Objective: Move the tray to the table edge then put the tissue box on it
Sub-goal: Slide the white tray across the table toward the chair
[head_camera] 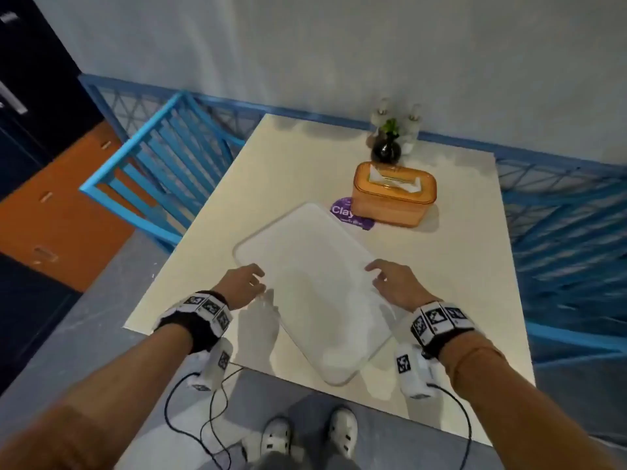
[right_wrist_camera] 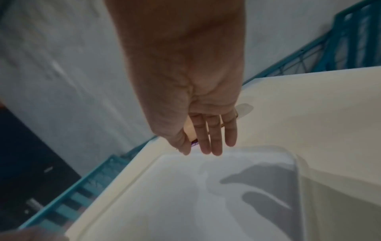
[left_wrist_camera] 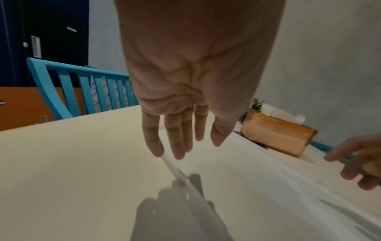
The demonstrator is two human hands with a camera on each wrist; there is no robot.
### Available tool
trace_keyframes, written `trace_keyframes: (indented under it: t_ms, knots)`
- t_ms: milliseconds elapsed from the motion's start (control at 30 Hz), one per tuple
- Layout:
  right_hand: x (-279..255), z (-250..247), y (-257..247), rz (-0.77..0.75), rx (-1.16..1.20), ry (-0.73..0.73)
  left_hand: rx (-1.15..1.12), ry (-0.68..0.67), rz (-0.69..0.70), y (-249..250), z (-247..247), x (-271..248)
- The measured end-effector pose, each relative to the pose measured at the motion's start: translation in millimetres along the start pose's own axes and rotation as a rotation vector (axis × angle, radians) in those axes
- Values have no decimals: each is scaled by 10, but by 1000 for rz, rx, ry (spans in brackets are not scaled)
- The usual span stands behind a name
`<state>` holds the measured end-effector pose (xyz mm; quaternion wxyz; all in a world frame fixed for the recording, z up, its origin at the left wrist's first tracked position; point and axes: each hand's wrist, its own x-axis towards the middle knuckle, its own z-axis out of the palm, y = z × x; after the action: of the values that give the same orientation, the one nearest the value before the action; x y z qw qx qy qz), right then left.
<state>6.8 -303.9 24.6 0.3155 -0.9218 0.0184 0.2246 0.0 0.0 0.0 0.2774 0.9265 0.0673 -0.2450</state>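
A white rectangular tray point(head_camera: 315, 266) lies askew on the cream table point(head_camera: 458, 283), its near corner close to the front edge. My left hand point(head_camera: 252, 278) hovers at the tray's left rim point(left_wrist_camera: 177, 172) with its fingers point(left_wrist_camera: 179, 143) straight and holding nothing. Over the tray's right rim my right hand point(head_camera: 380, 276) is also open, fingers point(right_wrist_camera: 208, 140) extended above the tray floor point(right_wrist_camera: 185, 195). Both hands cast shadows on the tray. The orange tissue box point(head_camera: 393, 193), with a white tissue poking out, stands beyond the tray's far right corner, apart from it.
A black vase point(head_camera: 386, 149) with a green sprig and two pale bottles point(head_camera: 412, 125) stand behind the tissue box. A purple round sticker point(head_camera: 346, 213) lies partly under the tray's far corner. A blue chair point(head_camera: 159, 157) stands left of the table and blue railing point(head_camera: 559, 215) runs along its right.
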Motion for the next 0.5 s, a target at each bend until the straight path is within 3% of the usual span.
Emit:
trace_keyframes:
  t_ms: [167,333,500]
  knots:
    - [604,37,139,8,-207,-13,-15,124,-156,189,232,263]
    - [874,107,206,51,-362,38,1,280,-347,144,576,293]
    - [1002,178,196,46,-333,103,-314,341,-436,132,762,238]
